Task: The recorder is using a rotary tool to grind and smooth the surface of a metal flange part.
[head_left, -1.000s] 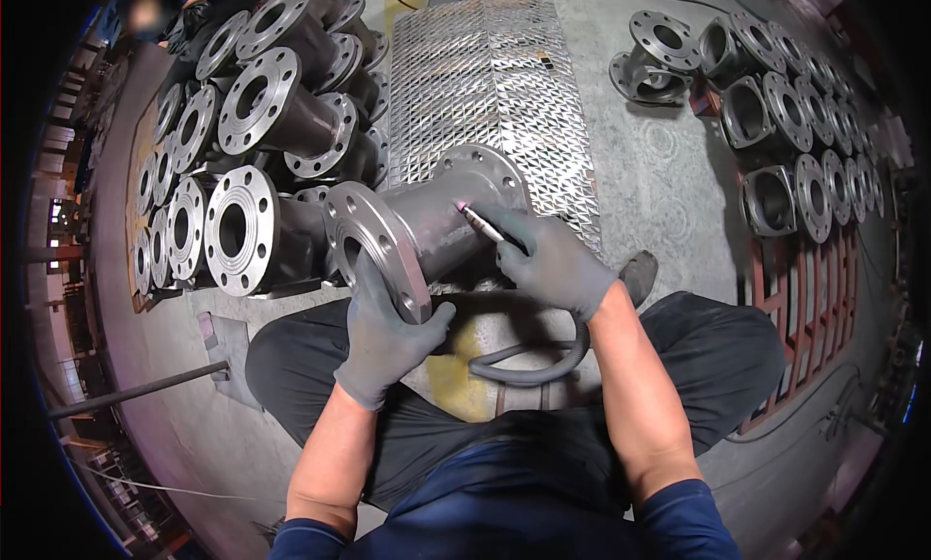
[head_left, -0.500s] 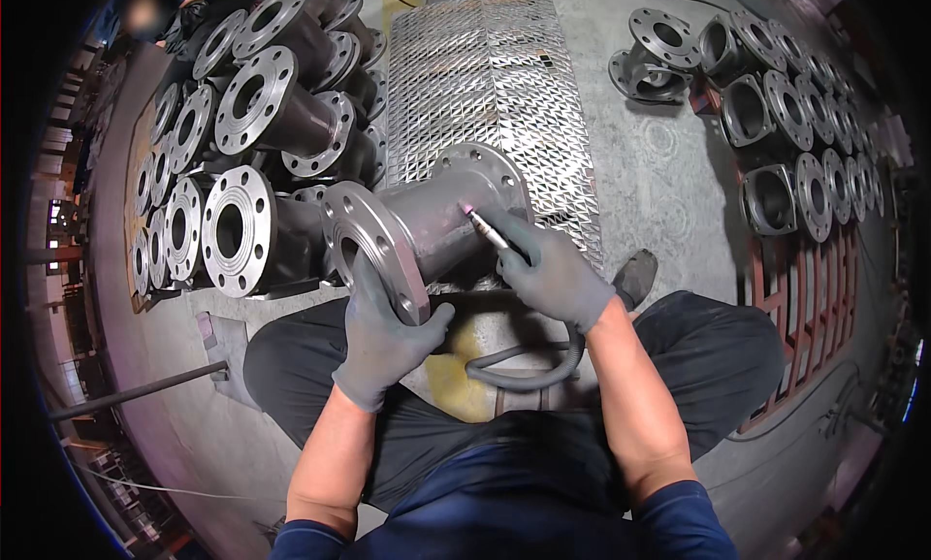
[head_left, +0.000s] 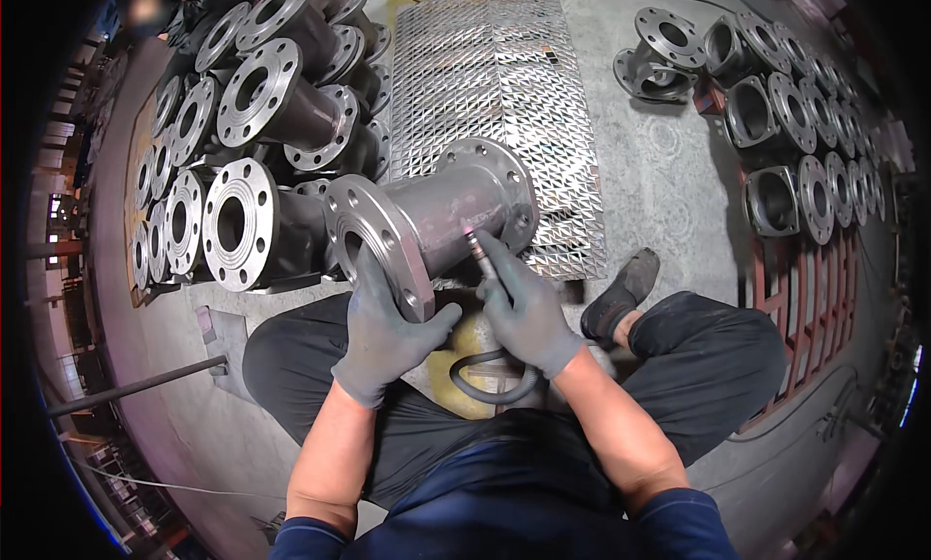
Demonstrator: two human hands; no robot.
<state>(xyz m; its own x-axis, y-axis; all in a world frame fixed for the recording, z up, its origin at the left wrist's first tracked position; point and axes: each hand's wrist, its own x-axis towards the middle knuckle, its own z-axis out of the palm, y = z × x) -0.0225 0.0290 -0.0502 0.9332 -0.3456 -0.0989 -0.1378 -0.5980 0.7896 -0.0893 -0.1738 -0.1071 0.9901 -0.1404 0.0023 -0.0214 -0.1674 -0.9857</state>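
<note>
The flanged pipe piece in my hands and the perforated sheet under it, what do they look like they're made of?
Flanged pipe piece: looks like bare steel or cast iron, dull grey-brown barrel, flange faces ground brighter. Perforated sheet: seems to be shiny patterned sheet metal, glinting silver. Gloves on left hand and right hand: apparently grey coated knit.

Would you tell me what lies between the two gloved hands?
In the head view, the near flange edge and a black hose loop lie between left hand and right hand.

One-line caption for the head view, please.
Seated worker's gloved left hand steadies a flanged steel pipe spool while the right hand holds a hose-fed pencil grinder against its barrel.
</note>
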